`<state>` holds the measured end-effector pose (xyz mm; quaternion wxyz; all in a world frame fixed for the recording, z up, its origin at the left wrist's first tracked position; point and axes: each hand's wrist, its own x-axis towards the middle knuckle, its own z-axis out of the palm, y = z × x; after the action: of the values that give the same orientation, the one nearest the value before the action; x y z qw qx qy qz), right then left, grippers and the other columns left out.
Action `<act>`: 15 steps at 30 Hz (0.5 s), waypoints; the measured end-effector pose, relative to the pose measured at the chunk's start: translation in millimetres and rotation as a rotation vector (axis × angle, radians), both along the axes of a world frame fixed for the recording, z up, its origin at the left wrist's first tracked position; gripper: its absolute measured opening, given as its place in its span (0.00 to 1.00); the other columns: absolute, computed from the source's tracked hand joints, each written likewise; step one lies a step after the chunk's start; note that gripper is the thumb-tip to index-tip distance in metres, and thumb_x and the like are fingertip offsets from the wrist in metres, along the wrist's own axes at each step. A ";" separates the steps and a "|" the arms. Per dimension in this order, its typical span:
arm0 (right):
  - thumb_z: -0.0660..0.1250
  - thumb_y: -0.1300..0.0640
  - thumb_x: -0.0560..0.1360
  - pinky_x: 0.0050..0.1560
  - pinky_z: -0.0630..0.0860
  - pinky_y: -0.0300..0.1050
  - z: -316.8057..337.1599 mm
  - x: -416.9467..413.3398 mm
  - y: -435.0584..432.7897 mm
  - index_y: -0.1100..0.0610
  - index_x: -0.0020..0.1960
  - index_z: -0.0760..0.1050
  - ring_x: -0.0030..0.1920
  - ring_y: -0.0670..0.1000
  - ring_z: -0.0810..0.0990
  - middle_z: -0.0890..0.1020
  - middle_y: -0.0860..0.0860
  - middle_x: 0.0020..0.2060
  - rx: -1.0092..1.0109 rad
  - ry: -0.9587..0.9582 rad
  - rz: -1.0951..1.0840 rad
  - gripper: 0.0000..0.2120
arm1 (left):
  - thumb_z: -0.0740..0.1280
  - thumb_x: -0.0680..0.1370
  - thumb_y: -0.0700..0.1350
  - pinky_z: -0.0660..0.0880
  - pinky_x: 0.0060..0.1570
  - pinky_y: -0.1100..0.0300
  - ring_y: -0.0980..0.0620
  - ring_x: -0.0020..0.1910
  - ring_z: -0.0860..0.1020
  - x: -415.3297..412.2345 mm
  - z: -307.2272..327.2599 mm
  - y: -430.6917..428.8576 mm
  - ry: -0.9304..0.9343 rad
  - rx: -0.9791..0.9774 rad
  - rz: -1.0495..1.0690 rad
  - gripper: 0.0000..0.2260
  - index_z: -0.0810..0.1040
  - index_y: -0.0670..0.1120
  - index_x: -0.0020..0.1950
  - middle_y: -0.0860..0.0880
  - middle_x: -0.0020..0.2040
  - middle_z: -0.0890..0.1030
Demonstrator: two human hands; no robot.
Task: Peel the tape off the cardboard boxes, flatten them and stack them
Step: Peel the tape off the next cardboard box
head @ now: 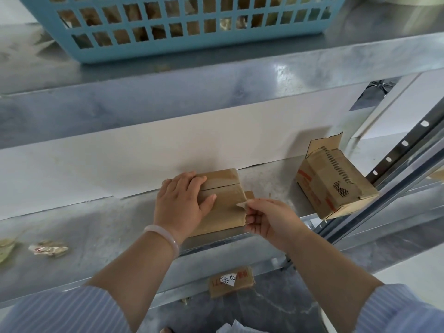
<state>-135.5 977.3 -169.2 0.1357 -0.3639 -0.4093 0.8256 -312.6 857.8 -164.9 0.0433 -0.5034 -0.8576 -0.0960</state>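
Observation:
A small brown cardboard box (pixel 223 203) sits on the metal shelf (pixel 101 227), its top flaps sealed with brown tape. My left hand (pixel 182 203) lies flat on the box's left part and presses it down. My right hand (pixel 266 218) pinches a lifted end of the tape (pixel 242 205) at the box's right edge between thumb and forefinger. A second box (pixel 334 181) with red print and one torn flap up stands tilted on the shelf to the right.
A blue plastic basket (pixel 182 27) holding scraps stands on the shelf above. Crumpled tape wads (pixel 48 247) lie on the shelf at left. A flattened box with a white label (pixel 230 281) lies on the floor below. A slotted steel upright (pixel 403 155) runs along the right.

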 end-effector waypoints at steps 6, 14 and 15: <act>0.70 0.61 0.76 0.41 0.82 0.47 -3.9 -2.5 3.0 0.63 0.42 0.80 0.34 0.52 0.80 0.81 0.56 0.35 0.304 -0.148 -0.062 0.05 | 0.58 0.77 0.61 0.59 0.71 0.49 0.48 0.69 0.68 -0.8 0.1 -0.6 -0.003 0.002 -0.004 0.24 0.73 0.49 0.68 0.49 0.69 0.72; 0.77 0.50 0.69 0.40 0.78 0.36 1.8 -1.9 2.8 0.46 0.43 0.75 0.38 0.41 0.80 0.82 0.43 0.36 0.979 -0.464 -0.065 0.10 | 0.57 0.78 0.62 0.58 0.72 0.50 0.49 0.70 0.67 -1.8 -0.3 0.3 -0.007 -0.003 -0.001 0.25 0.72 0.50 0.69 0.50 0.69 0.71; 0.77 0.50 0.69 0.41 0.78 0.37 3.0 -1.7 2.9 0.45 0.46 0.73 0.39 0.42 0.80 0.82 0.43 0.38 0.969 -0.447 -0.085 0.14 | 0.54 0.78 0.63 0.59 0.71 0.50 0.49 0.70 0.68 -1.5 0.1 0.5 -0.006 0.001 -0.001 0.26 0.72 0.50 0.68 0.50 0.69 0.72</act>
<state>-137.2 980.2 -166.2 0.2311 -0.4426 -0.7475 0.4380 -314.1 858.3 -164.8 0.0410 -0.5035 -0.8574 -0.0980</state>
